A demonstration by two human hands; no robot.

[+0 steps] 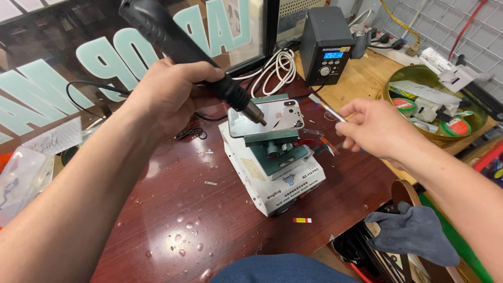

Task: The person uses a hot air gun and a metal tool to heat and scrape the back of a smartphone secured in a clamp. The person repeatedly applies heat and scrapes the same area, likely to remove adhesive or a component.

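- While the phone [272, 116] lies back-up, clamped on the white-and-green fixture [275, 170] in the middle of the dark red desk [194, 220], the hot-air gun [181, 44] points its metal nozzle down at the shiny back, near its left half and just above the surface
- Left hand [167, 91] wraps the black handle, fingers closed tight around it; my judgement is that heat does best here if the nozzle is kept just off the glass and not parked on one spot
- Right hand [374, 128] pinches a thin metal tool [327, 108] between thumb and fingers, its tip aimed at the phone's right edge but apart from it; a shallow entry at the seam looks safest, since prying steeply could crack the back
- Small drops and bits lie scattered on the desk in front of the fixture
- Behind the phone stands a black station with a blue display [327, 44], a coiled white cable [277, 65] beside it
- To the right, a round green tin [395, 84] holds tape rolls, a white bracket and papers
- At the left edge, a clear plastic box [21, 181]; its contents are too blurred to tell
- A grey cloth [414, 233] lies below the desk's right edge
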